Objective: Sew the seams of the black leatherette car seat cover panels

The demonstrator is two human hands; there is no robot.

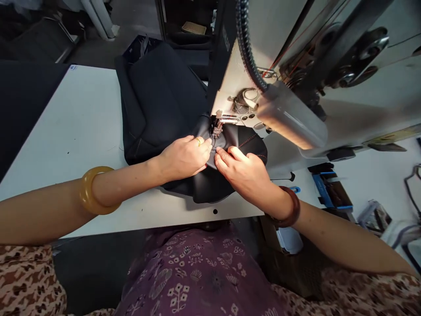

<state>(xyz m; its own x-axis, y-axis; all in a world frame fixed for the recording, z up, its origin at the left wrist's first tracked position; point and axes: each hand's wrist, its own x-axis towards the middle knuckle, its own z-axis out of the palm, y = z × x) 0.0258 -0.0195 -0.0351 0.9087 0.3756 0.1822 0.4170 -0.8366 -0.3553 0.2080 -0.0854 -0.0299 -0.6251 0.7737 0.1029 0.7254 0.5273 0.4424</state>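
Black fabric (167, 92) with stitched seams lies bunched on the white table, part of it beneath the presser foot (217, 130) of a sewing machine (226, 94). Just left of the foot, my left hand (184, 157) pinches the cloth with its fingers closed; a ring and a yellow bangle are on that arm. My right hand (245, 173) grips the fabric close to the foot's right, thumb and fingers pressed together, a brown bangle at the wrist. Red stitching shows on the cloth beyond the right hand. The lamp lights the spot between both hands.
The machine's head and arm overhang the right side. A white table (85, 118) supports the work, its front edge near my lap. A blue box (332, 188) with dark contents sits at the right. A black shelf (187, 26) stands behind the machine.
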